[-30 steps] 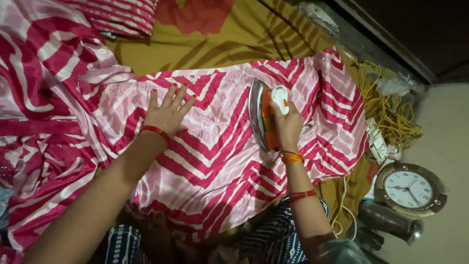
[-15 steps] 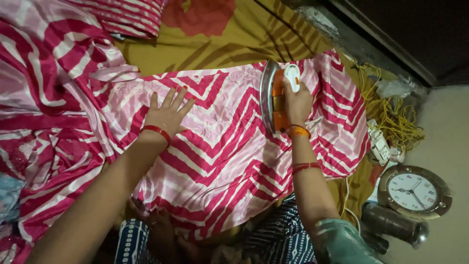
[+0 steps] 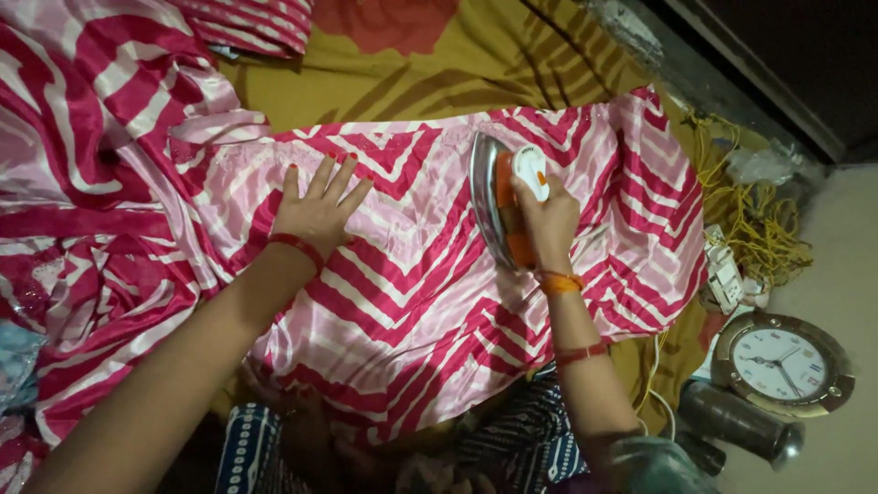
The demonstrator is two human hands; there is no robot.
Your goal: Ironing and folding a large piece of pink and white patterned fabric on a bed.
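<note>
A shiny pink cloth with red and white zigzag stripes [image 3: 402, 302] lies spread flat over a mustard sheet. My left hand [image 3: 318, 209] rests palm down on it with fingers spread, a red band at the wrist. My right hand [image 3: 547, 220] grips the handle of an orange and white electric iron [image 3: 498, 197], whose metal soleplate is pressed to the cloth near its upper middle. Orange bands circle my right wrist and forearm.
More of the striped cloth is bunched at the left [image 3: 82, 183]. A mustard sheet with a red flower [image 3: 430, 55] lies beyond. At the right sit tangled yellow cord [image 3: 759, 210], a white power strip [image 3: 724, 279], a round clock [image 3: 782, 364] and a metal flask [image 3: 736, 423].
My right hand has slid the iron up the cloth, away from me. My left hand has stayed flat on the same spot.
</note>
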